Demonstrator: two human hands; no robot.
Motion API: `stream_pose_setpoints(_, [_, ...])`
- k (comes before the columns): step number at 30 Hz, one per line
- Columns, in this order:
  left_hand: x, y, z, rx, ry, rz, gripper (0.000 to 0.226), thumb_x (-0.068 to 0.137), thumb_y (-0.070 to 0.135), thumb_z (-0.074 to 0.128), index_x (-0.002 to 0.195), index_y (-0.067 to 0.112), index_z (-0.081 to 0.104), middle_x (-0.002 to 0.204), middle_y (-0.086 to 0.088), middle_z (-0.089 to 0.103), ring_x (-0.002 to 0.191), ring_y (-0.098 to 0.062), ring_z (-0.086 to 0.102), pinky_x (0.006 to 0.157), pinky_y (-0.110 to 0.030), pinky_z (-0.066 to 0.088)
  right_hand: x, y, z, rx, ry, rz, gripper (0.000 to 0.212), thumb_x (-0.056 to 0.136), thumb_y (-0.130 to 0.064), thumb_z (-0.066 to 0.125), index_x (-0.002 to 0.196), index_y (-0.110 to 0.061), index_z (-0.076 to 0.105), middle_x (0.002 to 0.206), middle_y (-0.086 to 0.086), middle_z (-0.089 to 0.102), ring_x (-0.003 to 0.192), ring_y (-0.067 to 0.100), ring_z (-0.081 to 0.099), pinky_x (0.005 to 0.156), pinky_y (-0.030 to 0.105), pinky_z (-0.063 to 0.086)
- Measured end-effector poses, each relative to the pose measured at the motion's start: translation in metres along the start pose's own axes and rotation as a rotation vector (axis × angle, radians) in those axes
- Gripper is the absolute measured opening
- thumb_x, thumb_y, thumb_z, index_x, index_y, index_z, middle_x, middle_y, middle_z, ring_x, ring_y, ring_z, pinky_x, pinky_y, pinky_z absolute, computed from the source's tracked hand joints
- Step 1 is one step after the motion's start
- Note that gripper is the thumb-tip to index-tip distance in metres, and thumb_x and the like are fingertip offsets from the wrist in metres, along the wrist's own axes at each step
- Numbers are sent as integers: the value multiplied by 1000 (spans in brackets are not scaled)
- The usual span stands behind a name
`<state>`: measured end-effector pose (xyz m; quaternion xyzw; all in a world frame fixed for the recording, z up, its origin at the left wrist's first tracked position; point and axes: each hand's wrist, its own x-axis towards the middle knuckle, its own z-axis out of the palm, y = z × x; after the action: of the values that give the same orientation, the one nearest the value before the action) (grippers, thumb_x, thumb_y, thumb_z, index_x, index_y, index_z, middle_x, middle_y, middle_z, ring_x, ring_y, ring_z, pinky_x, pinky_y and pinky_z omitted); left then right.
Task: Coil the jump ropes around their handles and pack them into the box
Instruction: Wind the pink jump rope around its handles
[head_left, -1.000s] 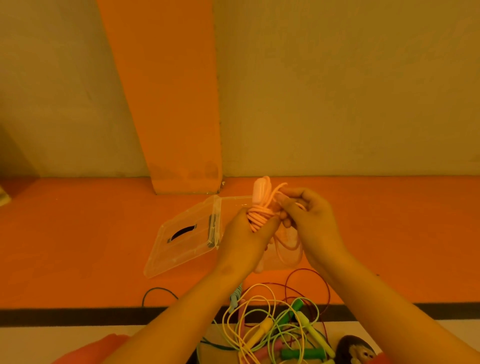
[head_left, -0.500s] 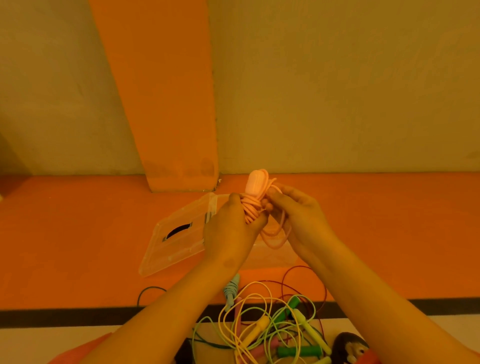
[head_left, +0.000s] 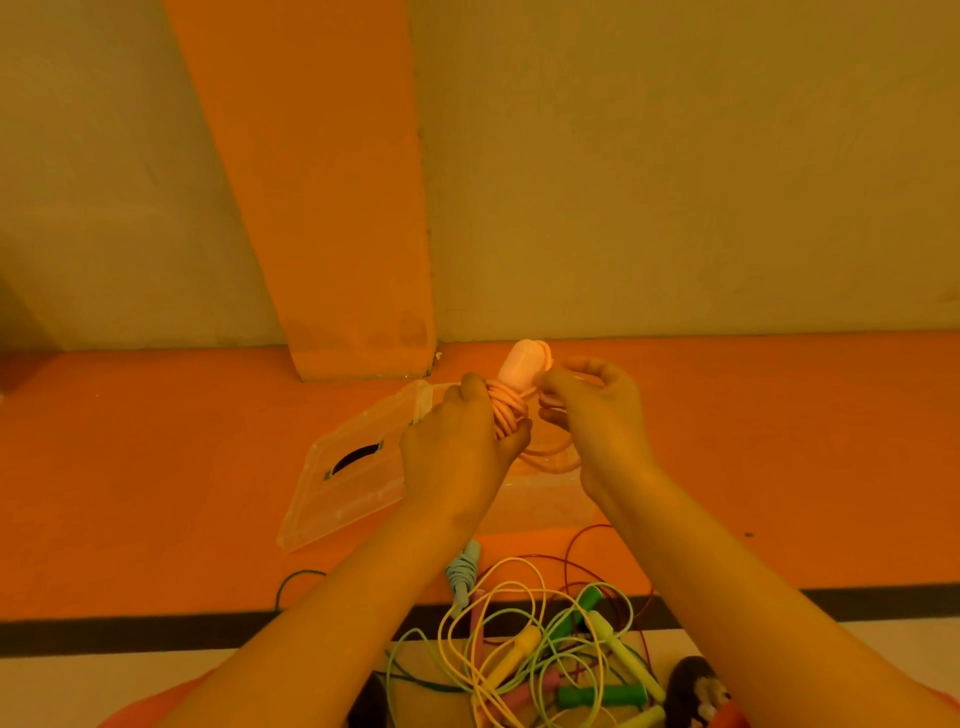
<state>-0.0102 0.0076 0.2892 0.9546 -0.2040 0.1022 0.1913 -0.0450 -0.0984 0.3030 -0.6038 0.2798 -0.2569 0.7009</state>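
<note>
The left hand (head_left: 457, 457) gripped the pink plastic jump-rope handles (head_left: 519, 371), cord coiled round them; the right hand (head_left: 602, 421) pinched the loose pink cord loop (head_left: 550, 460) above the clear plastic box (head_left: 543, 512).

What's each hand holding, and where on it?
Left hand grips the pink jump rope around its coiled handles; right hand pinches the same rope's loose loop beside the handle tops.

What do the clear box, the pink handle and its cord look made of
Box: probably hard, glossy clear plastic; the floor shows through its wall. Pink handle: smooth moulded plastic, rounded end, dull sheen. Pink cord: likely flexible PVC or rubber; it bends in tight coils.
</note>
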Motion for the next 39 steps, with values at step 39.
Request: stream_pose_setpoints(39, [-6, -14, -2, -21, -160, 51, 54, 86, 55, 58, 124, 19, 44, 113, -3, 61, 97, -22, 62, 79, -39, 54, -4, 5, -11, 13, -196, 57, 30, 79, -8, 74, 97, -17, 52, 92, 11, 68, 72, 18, 67, 59, 27, 52])
